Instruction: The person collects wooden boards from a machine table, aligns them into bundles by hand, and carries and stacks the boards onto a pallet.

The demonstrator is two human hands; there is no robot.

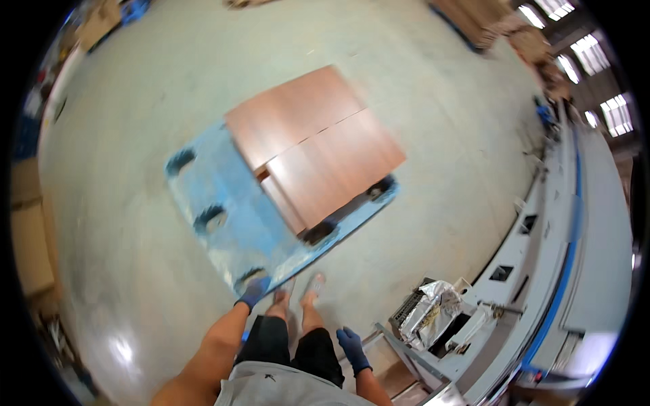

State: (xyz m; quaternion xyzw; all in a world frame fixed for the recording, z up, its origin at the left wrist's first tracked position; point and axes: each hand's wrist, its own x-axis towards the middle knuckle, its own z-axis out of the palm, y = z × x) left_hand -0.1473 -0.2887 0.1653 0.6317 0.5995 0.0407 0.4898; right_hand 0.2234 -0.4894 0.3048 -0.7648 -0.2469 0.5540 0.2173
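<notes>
1. Left gloved hand [254, 291]: at the near corner of the blue plastic pallet [247, 210]; I cannot tell whether its grip is grasping it.
2. Right gloved hand [353, 348]: fingers curled, near the grey machine [606, 271]; cannot tell if clenched.
3. Wood-grain panels [335, 166]: side by side on the pallet's right part.

I see brown panels [318, 152] on a blue pallet [237, 196], my left grip [254, 291] at its near corner, my right grip [353, 348] near grey machinery [592, 230].
</notes>
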